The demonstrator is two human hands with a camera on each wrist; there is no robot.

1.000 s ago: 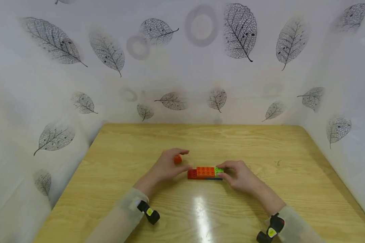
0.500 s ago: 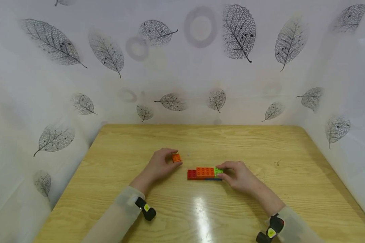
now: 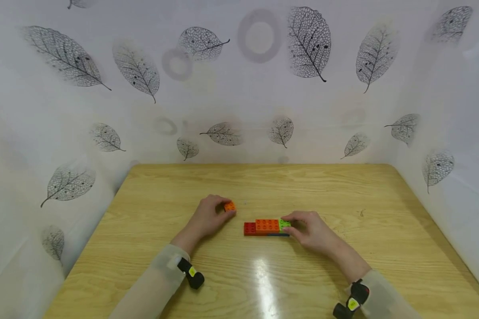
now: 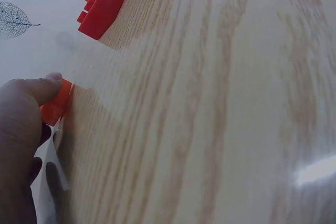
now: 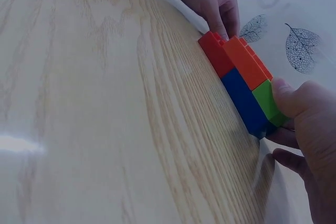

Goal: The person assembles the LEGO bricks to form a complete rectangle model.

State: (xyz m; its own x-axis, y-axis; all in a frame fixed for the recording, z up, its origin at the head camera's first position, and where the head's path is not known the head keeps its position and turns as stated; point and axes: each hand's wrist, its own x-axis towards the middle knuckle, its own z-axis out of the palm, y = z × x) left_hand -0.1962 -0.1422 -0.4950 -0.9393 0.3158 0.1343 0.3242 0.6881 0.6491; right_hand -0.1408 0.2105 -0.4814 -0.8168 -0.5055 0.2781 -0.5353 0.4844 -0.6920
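Note:
The left hand (image 3: 208, 218) pinches a small orange brick (image 3: 229, 206) between thumb and fingers, low at the table. In the left wrist view the thumb lies against that orange brick (image 4: 56, 103). To its right stands a joined row: a red brick (image 5: 214, 53) and a blue brick (image 5: 244, 100) form the lower layer, with a longer orange brick (image 3: 267, 225) and a green brick (image 5: 269, 103) on top. The right hand (image 3: 313, 231) grips the green end of this row between thumb and fingers. A gap separates the small orange brick from the row.
The wooden table (image 3: 175, 177) lies under both hands, with a light reflection near its front. A white cloth (image 3: 231, 97) with leaf prints hangs behind it and along both sides. Each wrist carries a small black camera.
The left hand has moved left, away from the red end of the row, and now pinches the small orange brick. The right hand keeps its hold; the head view has shifted slightly.

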